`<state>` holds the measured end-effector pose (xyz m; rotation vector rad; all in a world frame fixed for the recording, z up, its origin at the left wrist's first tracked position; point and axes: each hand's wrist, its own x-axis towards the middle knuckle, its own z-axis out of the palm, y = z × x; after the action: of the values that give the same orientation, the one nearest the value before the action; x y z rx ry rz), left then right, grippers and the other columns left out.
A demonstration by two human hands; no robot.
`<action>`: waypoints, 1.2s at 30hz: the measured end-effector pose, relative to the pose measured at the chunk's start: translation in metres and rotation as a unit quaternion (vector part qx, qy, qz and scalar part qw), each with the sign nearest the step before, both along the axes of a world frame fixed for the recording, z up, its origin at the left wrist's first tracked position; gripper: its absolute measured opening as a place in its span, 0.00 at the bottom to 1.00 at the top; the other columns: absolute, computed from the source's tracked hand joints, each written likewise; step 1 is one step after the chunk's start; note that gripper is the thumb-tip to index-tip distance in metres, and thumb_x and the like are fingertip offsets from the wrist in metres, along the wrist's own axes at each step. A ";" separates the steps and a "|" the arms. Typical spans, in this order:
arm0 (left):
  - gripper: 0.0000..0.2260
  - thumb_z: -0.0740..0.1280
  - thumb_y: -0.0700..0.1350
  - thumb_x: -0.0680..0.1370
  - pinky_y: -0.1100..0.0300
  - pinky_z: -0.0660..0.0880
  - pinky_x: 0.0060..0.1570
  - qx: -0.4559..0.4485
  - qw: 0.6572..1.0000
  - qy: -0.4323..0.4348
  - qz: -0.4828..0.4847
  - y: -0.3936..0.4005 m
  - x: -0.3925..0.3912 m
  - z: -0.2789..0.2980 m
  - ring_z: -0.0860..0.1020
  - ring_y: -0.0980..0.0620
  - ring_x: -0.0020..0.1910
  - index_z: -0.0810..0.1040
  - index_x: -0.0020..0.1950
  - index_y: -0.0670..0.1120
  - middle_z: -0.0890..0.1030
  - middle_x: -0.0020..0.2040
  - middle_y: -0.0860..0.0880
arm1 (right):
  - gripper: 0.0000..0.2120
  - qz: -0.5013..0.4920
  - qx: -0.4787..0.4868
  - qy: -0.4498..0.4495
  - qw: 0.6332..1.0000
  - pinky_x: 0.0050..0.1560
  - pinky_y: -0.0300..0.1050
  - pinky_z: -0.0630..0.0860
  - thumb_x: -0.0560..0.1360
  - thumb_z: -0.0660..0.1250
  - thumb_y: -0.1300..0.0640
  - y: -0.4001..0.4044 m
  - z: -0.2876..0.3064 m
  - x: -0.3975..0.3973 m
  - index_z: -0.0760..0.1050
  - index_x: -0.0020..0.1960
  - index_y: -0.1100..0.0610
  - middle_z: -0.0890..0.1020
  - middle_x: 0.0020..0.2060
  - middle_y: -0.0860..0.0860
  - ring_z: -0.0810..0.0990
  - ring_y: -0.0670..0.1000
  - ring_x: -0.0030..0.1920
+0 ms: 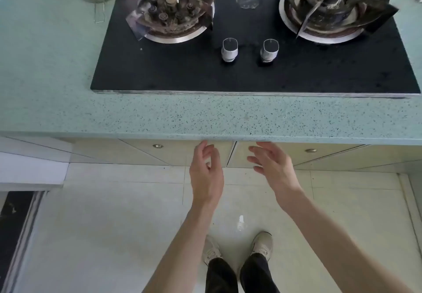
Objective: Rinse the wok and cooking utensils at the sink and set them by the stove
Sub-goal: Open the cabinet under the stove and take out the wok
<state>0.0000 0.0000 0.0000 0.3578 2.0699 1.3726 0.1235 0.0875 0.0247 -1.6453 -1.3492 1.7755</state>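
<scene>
I judge this as either the very start or the very end of the job: no wok, utensils or sink are in view, so I cannot tell where they are. Beyond my hands, the stove point(251, 69) sits on the surface point(159, 114) with both burners bare. My left hand point(205, 169) and right hand point(271, 164) hover just below the surface edge, fingers relaxed and spread, holding nothing. Next I need to find the wok.

Head view, steeply down over stove point(251, 71)
</scene>
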 end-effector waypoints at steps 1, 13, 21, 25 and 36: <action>0.12 0.65 0.45 0.84 0.71 0.73 0.53 0.023 0.999 -0.039 0.020 0.005 -0.002 0.000 0.78 0.62 0.59 0.75 0.68 0.48 0.82 0.59 0.54 | 0.11 -0.029 -0.017 0.025 0.999 0.58 0.48 0.81 0.83 0.67 0.58 0.002 -0.002 -0.003 0.78 0.65 0.55 0.87 0.57 0.49 0.87 0.48 0.52; 0.11 0.69 0.34 0.80 0.54 0.79 0.61 0.131 0.924 -0.346 0.100 0.029 -0.009 0.018 0.85 0.50 0.56 0.77 0.61 0.41 0.86 0.58 0.45 | 0.05 -0.198 -0.192 0.203 0.940 0.54 0.43 0.80 0.82 0.69 0.64 0.000 -0.006 -0.028 0.79 0.54 0.56 0.86 0.52 0.51 0.86 0.53 0.56; 0.15 0.72 0.31 0.76 0.54 0.78 0.62 0.152 0.907 -0.385 0.076 -0.002 -0.005 0.021 0.83 0.48 0.61 0.76 0.59 0.43 0.86 0.57 0.42 | 0.06 -0.198 -0.183 0.164 0.949 0.53 0.42 0.79 0.80 0.73 0.59 -0.026 -0.006 -0.016 0.80 0.55 0.53 0.84 0.51 0.50 0.80 0.50 0.46; 0.17 0.72 0.30 0.76 0.50 0.76 0.68 0.158 0.899 -0.400 0.083 -0.018 0.001 0.014 0.82 0.42 0.63 0.73 0.60 0.43 0.85 0.55 0.40 | 0.06 -0.212 -0.172 0.137 0.952 0.55 0.44 0.79 0.80 0.73 0.56 -0.049 -0.008 0.000 0.78 0.55 0.54 0.85 0.49 0.51 0.80 0.50 0.46; 0.09 0.75 0.37 0.76 0.60 0.80 0.52 0.118 0.910 -0.372 0.140 -0.055 0.020 0.009 0.85 0.50 0.46 0.77 0.51 0.45 0.86 0.51 0.41 | 0.13 -0.199 -0.045 -0.015 0.979 0.46 0.41 0.77 0.79 0.74 0.49 -0.092 -0.015 0.030 0.73 0.47 0.57 0.83 0.33 0.49 0.79 0.46 0.35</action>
<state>0.0200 -0.0552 0.0094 -0.3489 1.3522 1.6057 0.1539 -0.0049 0.0094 -1.8419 -0.8797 1.5963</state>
